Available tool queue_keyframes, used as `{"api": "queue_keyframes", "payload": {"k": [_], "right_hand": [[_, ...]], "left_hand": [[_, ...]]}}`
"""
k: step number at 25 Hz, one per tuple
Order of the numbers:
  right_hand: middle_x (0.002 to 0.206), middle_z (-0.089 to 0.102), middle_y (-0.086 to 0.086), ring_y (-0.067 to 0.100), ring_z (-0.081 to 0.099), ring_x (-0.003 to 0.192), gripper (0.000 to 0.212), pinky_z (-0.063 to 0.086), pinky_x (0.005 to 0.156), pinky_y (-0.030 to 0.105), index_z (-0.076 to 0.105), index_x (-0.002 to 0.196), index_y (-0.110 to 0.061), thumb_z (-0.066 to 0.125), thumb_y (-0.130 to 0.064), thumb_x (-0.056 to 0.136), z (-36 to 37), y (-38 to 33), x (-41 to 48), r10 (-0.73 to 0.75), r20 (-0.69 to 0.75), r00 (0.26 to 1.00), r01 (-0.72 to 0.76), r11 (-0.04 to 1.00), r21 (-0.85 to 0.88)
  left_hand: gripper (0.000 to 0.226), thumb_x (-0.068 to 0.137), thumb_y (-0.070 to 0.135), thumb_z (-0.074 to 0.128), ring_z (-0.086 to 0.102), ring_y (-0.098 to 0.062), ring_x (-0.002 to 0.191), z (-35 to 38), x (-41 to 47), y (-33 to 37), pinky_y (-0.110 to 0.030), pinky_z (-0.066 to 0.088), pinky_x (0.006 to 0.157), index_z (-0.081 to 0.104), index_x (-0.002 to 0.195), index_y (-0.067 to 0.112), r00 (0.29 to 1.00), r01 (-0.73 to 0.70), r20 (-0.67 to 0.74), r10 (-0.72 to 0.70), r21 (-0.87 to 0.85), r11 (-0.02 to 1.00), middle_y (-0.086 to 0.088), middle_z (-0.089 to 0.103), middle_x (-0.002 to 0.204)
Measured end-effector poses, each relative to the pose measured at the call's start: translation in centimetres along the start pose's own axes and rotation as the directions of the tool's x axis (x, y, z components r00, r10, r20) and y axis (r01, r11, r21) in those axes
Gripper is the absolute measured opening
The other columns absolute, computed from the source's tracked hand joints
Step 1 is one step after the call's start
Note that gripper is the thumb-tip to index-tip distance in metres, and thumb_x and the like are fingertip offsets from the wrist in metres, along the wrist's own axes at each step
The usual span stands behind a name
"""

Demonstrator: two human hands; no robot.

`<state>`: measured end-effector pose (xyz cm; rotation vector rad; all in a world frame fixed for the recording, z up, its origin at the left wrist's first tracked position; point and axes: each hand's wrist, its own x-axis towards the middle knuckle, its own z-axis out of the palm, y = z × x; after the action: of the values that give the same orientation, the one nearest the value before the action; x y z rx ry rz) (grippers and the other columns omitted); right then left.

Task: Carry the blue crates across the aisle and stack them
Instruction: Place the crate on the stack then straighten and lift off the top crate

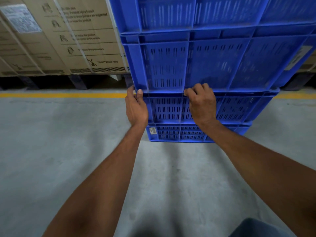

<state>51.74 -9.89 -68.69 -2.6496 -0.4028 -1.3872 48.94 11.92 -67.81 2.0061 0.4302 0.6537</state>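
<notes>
Both hands [136,106] [201,101] on stacked blue crates [213,65], contents unseen.

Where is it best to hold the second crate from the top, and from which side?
Probably by the bottom edge of the second crate, from the front: the left hand at its near left corner, the right hand further along. That edge sits on the crate below, leaving a ledge for fingers.

1. The stacked crates [205,65] are bright blue, their walls patterned with rows of dark vertical slots.
2. The cardboard box [59,36] is tan with black print and pale straps.
3. The floor [59,142] is grey.
4. The floor line [63,95] is yellow.
</notes>
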Motion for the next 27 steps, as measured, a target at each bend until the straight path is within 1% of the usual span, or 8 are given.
{"api": "queue_keyframes", "payload": {"k": [4, 7, 9, 11, 13, 16, 19, 27], "right_hand": [[0.076, 0.054, 0.004, 0.022, 0.046, 0.07, 0.021, 0.036, 0.06, 0.03, 0.065, 0.083, -0.013, 0.075, 0.004, 0.079, -1.1, -0.2, 0.7, -0.038, 0.094, 0.995, 0.034, 0.999, 0.04], [0.082, 0.061, 0.007, 0.028, 0.056, 0.077, 0.003, 0.047, 0.059, 0.039, 0.07, 0.089, -0.008, 0.069, -0.01, 0.091, -4.3, -0.3, 2.4, -0.112, 0.173, 0.978, 0.09, 0.987, 0.134], [0.096, 0.067, 0.009, 0.03, 0.06, 0.089, 0.009, 0.05, 0.069, 0.043, 0.07, 0.099, -0.007, 0.063, -0.011, 0.096, -7.3, -0.5, 5.4, -0.147, 0.027, 0.989, 0.142, 0.979, 0.146], [0.112, 0.067, 0.01, 0.03, 0.059, 0.105, 0.018, 0.047, 0.085, 0.041, 0.07, 0.113, -0.007, 0.06, -0.009, 0.098, -9.7, -0.4, 9.6, -0.088, -0.185, 0.979, 0.108, 0.989, 0.1], [0.117, 0.066, 0.009, 0.03, 0.056, 0.114, 0.022, 0.045, 0.094, 0.043, 0.069, 0.119, -0.009, 0.057, -0.013, 0.102, -10.8, 0.2, 13.4, -0.001, -0.251, 0.968, 0.021, 0.997, 0.077], [0.097, 0.067, 0.008, 0.03, 0.055, 0.105, 0.018, 0.049, 0.084, 0.043, 0.072, 0.109, -0.008, 0.058, -0.016, 0.103, -9.7, 1.2, 14.8, 0.039, -0.252, 0.967, -0.009, 0.993, 0.121], [0.086, 0.064, 0.004, 0.026, 0.05, 0.086, 0.017, 0.047, 0.073, 0.036, 0.073, 0.106, -0.009, 0.06, -0.019, 0.102, -9.4, 1.0, 14.0, 0.096, -0.248, 0.964, -0.037, 0.972, 0.231], [0.084, 0.061, 0.003, 0.024, 0.05, 0.08, 0.02, 0.045, 0.067, 0.036, 0.072, 0.101, -0.01, 0.058, -0.023, 0.103, -10.5, 0.3, 14.0, 0.116, -0.193, 0.974, -0.076, 0.977, 0.201]], "left_hand": [[0.038, 0.103, 0.054, 0.037, 0.066, -0.022, 0.098, -1.1, 0.3, 0.4, -0.039, 0.054, 0.074, 0.047, 0.129, 0.029, 0.999, 0.005, 0.048, -0.011, 0.11, 0.994, -0.001, 0.065, 0.112], [0.034, 0.096, 0.039, 0.058, 0.062, -0.03, 0.105, -2.6, 0.7, 5.1, -0.042, 0.051, 0.08, 0.051, 0.125, 0.022, 0.988, 0.129, -0.1, -0.119, 0.103, 0.986, -0.008, 0.051, 0.126], [0.029, 0.095, 0.032, 0.062, 0.058, -0.027, 0.105, -3.9, 1.5, 10.0, -0.04, 0.048, 0.085, 0.055, 0.119, 0.017, 0.962, -0.099, -0.248, 0.115, 0.078, 0.992, -0.007, 0.049, 0.122], [0.022, 0.098, 0.032, 0.058, 0.055, -0.021, 0.105, -5.0, 2.4, 14.3, -0.033, 0.044, 0.086, 0.059, 0.115, 0.018, 0.877, -0.362, -0.284, 0.389, 0.144, 0.921, -0.003, 0.052, 0.119], [0.023, 0.1, 0.035, 0.058, 0.055, -0.02, 0.106, -5.4, 3.0, 16.3, -0.031, 0.044, 0.086, 0.063, 0.113, 0.017, 0.825, -0.441, -0.285, 0.487, 0.212, 0.872, -0.003, 0.057, 0.118], [0.029, 0.099, 0.044, 0.056, 0.054, -0.021, 0.105, -5.6, 3.7, 16.1, -0.032, 0.045, 0.082, 0.067, 0.108, 0.019, 0.826, -0.427, -0.276, 0.492, 0.265, 0.865, 0.001, 0.062, 0.112], [0.032, 0.098, 0.05, 0.055, 0.052, -0.02, 0.101, -5.9, 4.5, 15.3, -0.024, 0.034, 0.079, 0.067, 0.098, 0.02, 0.804, -0.453, -0.268, 0.531, 0.301, 0.839, 0.006, 0.064, 0.104], [0.028, 0.099, 0.046, 0.056, 0.051, -0.022, 0.101, -6.6, 4.2, 14.9, -0.027, 0.034, 0.08, 0.066, 0.097, 0.02, 0.809, -0.458, -0.212, 0.549, 0.358, 0.814, 0.005, 0.063, 0.104]]}}
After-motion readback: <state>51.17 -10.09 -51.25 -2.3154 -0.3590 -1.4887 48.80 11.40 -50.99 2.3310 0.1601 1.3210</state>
